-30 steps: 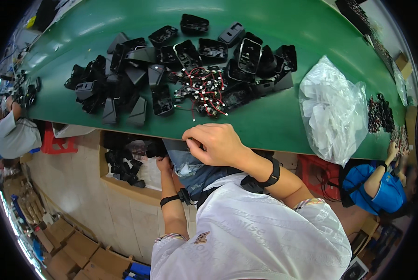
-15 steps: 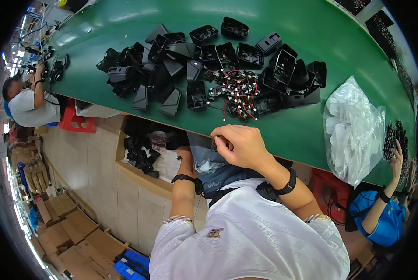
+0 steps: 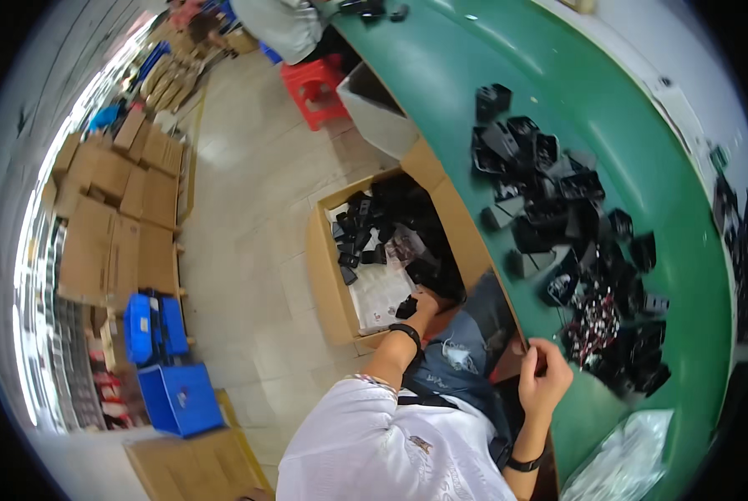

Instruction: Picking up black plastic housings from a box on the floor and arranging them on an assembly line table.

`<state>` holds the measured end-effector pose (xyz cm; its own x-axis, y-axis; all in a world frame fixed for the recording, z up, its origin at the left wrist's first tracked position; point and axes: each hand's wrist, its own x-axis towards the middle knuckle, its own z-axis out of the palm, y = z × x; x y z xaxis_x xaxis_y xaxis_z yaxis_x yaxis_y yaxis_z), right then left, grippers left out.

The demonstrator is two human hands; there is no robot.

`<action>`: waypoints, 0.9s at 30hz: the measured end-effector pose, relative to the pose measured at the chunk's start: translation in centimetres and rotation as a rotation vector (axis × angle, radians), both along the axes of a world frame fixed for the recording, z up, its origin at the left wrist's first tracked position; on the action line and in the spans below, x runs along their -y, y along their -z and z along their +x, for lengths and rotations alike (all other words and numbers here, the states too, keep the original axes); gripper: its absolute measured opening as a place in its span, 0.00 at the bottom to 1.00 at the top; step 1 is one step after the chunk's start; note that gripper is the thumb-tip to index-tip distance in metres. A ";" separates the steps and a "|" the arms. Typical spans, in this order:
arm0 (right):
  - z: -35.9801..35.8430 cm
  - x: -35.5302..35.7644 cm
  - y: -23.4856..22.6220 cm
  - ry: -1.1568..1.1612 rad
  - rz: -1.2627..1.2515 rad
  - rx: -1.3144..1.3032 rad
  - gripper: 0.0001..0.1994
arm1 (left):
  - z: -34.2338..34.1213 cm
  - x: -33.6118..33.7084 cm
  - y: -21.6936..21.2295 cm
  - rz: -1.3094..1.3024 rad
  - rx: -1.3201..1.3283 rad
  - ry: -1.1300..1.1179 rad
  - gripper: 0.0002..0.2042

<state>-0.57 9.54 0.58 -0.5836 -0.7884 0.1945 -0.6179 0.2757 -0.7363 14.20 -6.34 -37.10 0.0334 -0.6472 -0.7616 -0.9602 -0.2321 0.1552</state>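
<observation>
My left hand (image 3: 426,302) reaches down into an open cardboard box (image 3: 332,284) beside my legs. A small black plastic piece (image 3: 406,307) lies against that hand; its fingertips are partly hidden, and I cannot see whether they grip it. Inside the box are several black plastic parts (image 3: 359,225), white paper (image 3: 378,292) and a clear bag (image 3: 403,246). My right hand (image 3: 546,373) is closed in a pinch at the near edge of the green table (image 3: 441,108). Something small and dark shows at its fingertips, too blurred to name.
Black plastic housings (image 3: 578,188) lie heaped on the table, with a pile of small parts on red and white wires (image 3: 595,321) among them. A clear plastic bag (image 3: 624,463) lies nearer me. A red stool (image 3: 314,92), blue bins (image 3: 182,401) and stacked cartons (image 3: 98,259) stand on the left.
My view has swung to the left, so the box sits nearer the middle. My left hand is still in the box; my right hand is still pinched at the table edge.
</observation>
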 end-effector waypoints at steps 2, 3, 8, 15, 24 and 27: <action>1.0 0.7 -1.2 -0.070 -0.044 0.025 0.04 | 2.7 1.0 -3.6 0.038 -0.093 -0.391 0.64; 1.4 0.9 -1.5 -0.107 -0.062 0.047 0.04 | 3.9 1.2 -4.3 0.010 -0.096 -0.443 0.64; 1.1 1.0 -1.5 -0.116 -0.064 0.060 0.04 | 5.1 1.1 -6.9 0.046 -0.080 -0.523 0.57; 0.7 0.9 -1.3 -0.100 -0.082 0.061 0.04 | 5.4 0.7 -6.5 -0.137 -0.132 -0.413 0.55; 0.9 1.2 -1.6 -0.135 -0.077 0.090 0.04 | 5.6 1.0 -6.4 -0.323 -0.236 -0.346 0.57; 0.9 1.1 -1.7 -0.133 -0.049 0.078 0.04 | 5.1 1.5 -6.2 -0.275 -0.222 -0.379 0.56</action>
<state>0.32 8.43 2.28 -0.4895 -0.8505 0.1927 -0.5868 0.1577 -0.7942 19.28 -7.80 -30.94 0.1614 -0.7983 -0.5803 -0.7534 -0.4794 0.4500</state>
